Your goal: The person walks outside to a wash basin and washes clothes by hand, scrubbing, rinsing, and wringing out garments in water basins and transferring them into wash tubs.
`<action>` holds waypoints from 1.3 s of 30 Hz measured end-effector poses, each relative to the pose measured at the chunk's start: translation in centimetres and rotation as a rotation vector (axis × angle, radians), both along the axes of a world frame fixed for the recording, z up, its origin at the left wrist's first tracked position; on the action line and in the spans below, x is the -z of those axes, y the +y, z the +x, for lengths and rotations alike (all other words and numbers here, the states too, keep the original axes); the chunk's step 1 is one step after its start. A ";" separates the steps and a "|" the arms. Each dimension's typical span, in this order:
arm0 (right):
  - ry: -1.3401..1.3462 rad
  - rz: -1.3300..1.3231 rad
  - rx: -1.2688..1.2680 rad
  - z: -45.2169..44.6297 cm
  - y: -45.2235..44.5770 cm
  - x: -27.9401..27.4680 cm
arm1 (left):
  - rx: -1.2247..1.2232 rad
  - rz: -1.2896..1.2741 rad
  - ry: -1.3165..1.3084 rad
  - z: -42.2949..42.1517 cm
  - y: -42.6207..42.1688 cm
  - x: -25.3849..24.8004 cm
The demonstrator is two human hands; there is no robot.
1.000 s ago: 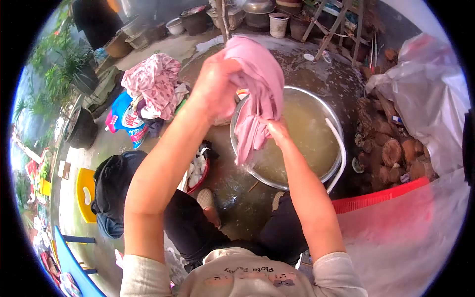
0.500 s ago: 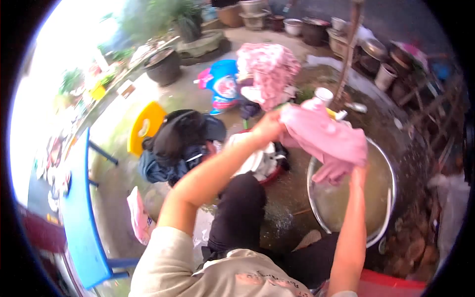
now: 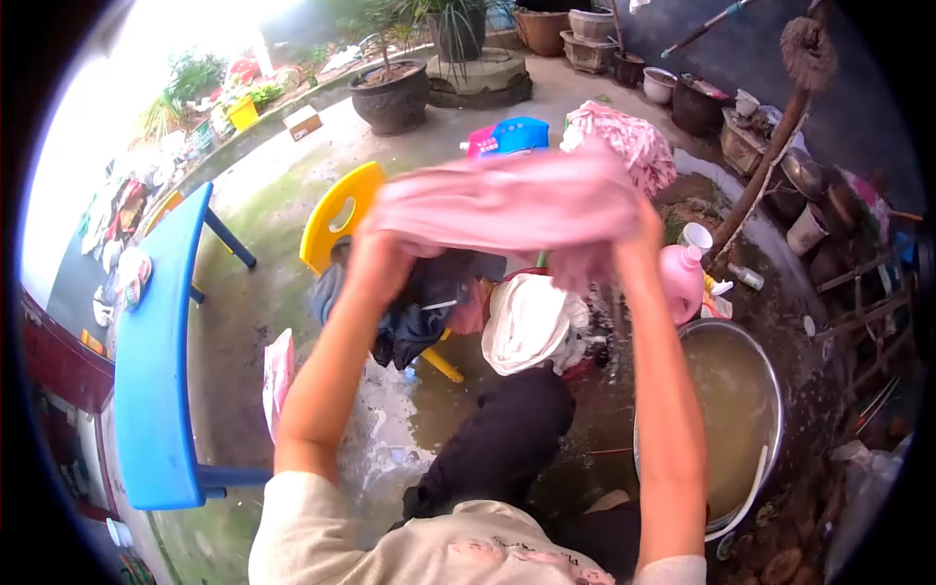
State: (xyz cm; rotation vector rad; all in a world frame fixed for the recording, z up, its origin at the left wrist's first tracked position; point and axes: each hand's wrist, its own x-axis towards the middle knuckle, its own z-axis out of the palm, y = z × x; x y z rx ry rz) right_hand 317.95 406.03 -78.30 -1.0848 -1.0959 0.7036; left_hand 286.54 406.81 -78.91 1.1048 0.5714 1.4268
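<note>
Stretched between my two hands is a pink garment [image 3: 507,200], held up in front of me and slightly blurred. My left hand [image 3: 382,261] grips its left end, and my right hand [image 3: 639,239] grips the right end; the cloth partly covers the fingers of both. Beneath it, white laundry [image 3: 531,322] lies in a red basin, largely hidden. Dark clothes [image 3: 419,302] are heaped over a yellow chair [image 3: 341,214] to the left. On the right stands a metal tub [image 3: 731,409] of cloudy water, with a pink bottle [image 3: 681,283] behind it.
A blue table [image 3: 161,361] stands at the left. Pink patterned cloth [image 3: 624,146] is piled beyond the garment, beside a blue and pink package [image 3: 507,136]. A wooden post [image 3: 770,166] rises behind the tub. Potted plants [image 3: 390,97] line the back, and the ground is wet.
The pink garment has moved left, from above the tub to in front of me, and is now spread wide between both hands. My view has turned somewhat.
</note>
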 end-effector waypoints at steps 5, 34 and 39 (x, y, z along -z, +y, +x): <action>-0.361 -0.043 -0.458 -8.8 2.0 -2.7 | -0.482 -0.102 -0.002 -14.0 -2.5 3.2; -0.820 -0.277 0.153 11.6 19.2 12.0 | -0.308 0.136 0.892 12.5 3.1 22.6; -0.952 -0.346 0.307 12.4 28.3 8.7 | -0.244 -0.093 0.843 13.1 2.2 27.4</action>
